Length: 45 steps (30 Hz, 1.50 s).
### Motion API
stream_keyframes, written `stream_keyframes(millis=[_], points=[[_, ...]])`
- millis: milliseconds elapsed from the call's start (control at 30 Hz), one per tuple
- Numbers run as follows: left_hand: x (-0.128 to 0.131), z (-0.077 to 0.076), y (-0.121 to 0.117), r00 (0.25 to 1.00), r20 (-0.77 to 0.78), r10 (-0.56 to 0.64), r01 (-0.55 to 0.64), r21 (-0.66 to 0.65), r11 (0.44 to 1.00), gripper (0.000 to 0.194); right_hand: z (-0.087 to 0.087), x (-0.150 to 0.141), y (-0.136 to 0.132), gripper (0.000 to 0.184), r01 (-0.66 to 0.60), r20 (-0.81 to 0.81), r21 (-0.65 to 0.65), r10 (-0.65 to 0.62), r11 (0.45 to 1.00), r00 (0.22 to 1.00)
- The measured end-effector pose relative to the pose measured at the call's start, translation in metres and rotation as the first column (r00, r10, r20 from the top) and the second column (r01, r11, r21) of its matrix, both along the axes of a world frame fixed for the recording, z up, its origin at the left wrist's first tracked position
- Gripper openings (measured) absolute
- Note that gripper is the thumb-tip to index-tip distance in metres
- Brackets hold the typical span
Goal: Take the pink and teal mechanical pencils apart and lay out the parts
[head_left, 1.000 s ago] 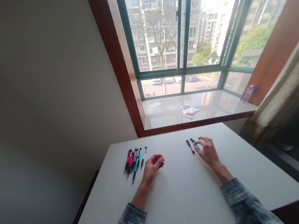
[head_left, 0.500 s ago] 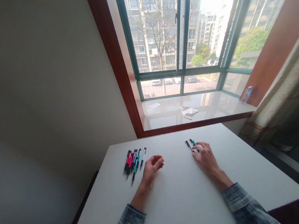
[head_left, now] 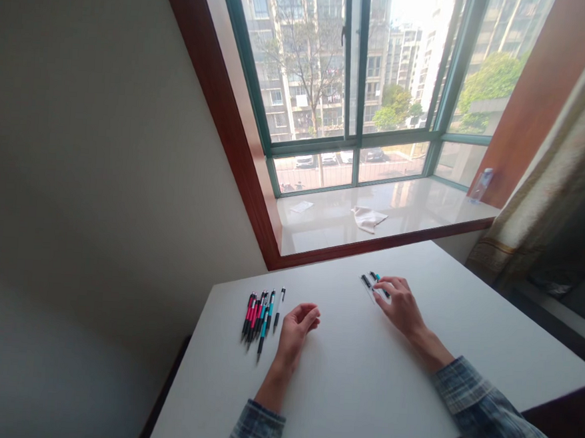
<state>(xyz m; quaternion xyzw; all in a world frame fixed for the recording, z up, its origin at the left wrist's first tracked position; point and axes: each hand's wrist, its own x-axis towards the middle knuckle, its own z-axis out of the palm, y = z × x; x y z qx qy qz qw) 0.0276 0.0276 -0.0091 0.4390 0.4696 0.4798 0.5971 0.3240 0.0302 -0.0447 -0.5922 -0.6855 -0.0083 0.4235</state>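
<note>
My right hand (head_left: 402,308) hovers low over two pens at the far side of the white table (head_left: 356,383). Its thumb and forefinger are apart, close to the white-and-black pen (head_left: 367,282). The teal-and-black pen (head_left: 378,277) lies partly hidden beneath those fingers. My left hand (head_left: 297,329) rests on the table with its fingers curled together, and nothing shows in it. Left of it lies a white pen (head_left: 279,309), beside a cluster of red pens (head_left: 252,316) and teal pens (head_left: 264,324), all with black grips, some overlapping.
Beyond the table, a window sill (head_left: 316,237) with a reddish wooden edge holds a crumpled white cloth (head_left: 367,219), a flat white paper (head_left: 301,207) and a clear bottle (head_left: 482,185). A grey wall (head_left: 123,200) stands at left. A curtain (head_left: 536,176) hangs at right.
My right hand has shifted slightly left, its fingertips moving from the teal pen toward the white-and-black one. My left hand and the cluster of pens stay as they were.
</note>
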Motion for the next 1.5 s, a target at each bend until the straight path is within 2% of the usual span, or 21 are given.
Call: stream_keyframes(millis=[133, 300, 433, 600, 767, 933, 1067, 1133, 1267, 1500], points=[[0.003, -0.001, -0.001, 0.996, -0.079, -0.044, 0.048, 0.047, 0.998, 0.039, 0.013, -0.030, -0.008, 0.014, -0.204, -0.100, 0.079, 0.211, 0.976, 0.972], [0.007, 0.004, -0.003, 0.978, -0.180, -0.107, 0.132, 0.136, 0.982, 0.039, 0.021, -0.083, -0.025, 0.013, -0.417, -0.254, 0.087, 0.425, 0.905, 0.869], [0.008, 0.010, -0.006, 0.961, -0.223, -0.162, 0.208, 0.202, 0.957, 0.039, 0.024, -0.106, -0.031, 0.011, -0.458, -0.391, 0.059, 0.442, 0.887, 0.807], [0.010, 0.011, -0.006, 0.957, -0.231, -0.178, 0.228, 0.215, 0.950, 0.039, 0.021, -0.108, -0.028, 0.012, -0.427, -0.519, 0.027, 0.377, 0.904, 0.767], [0.010, 0.006, -0.005, 0.963, -0.216, -0.161, 0.203, 0.187, 0.961, 0.040, 0.023, -0.098, -0.023, 0.013, -0.409, -0.500, 0.023, 0.365, 0.912, 0.786], [0.008, 0.003, -0.004, 0.971, -0.179, -0.161, 0.187, 0.143, 0.972, 0.049, 0.028, -0.047, 0.006, 0.016, -0.261, -0.295, 0.090, 0.276, 0.961, 0.915], [0.007, 0.001, -0.003, 0.971, -0.181, -0.155, 0.180, 0.134, 0.974, 0.046, 0.012, 0.004, 0.033, 0.021, -0.109, -0.139, 0.049, 0.115, 0.993, 0.984], [0.006, 0.001, -0.003, 0.971, -0.182, -0.157, 0.183, 0.136, 0.974, 0.044, 0.001, 0.019, 0.039, 0.021, -0.090, -0.082, 0.006, 0.091, 0.996, 0.993], [0.007, 0.001, -0.003, 0.968, -0.193, -0.162, 0.190, 0.137, 0.972, 0.041, -0.012, 0.024, 0.040, 0.022, -0.109, -0.047, -0.057, 0.107, 0.992, 0.993], [0.008, 0.001, -0.003, 0.969, -0.197, -0.149, 0.178, 0.139, 0.974, 0.040, -0.012, 0.018, 0.040, 0.026, -0.134, -0.044, -0.090, 0.131, 0.987, 0.990]])
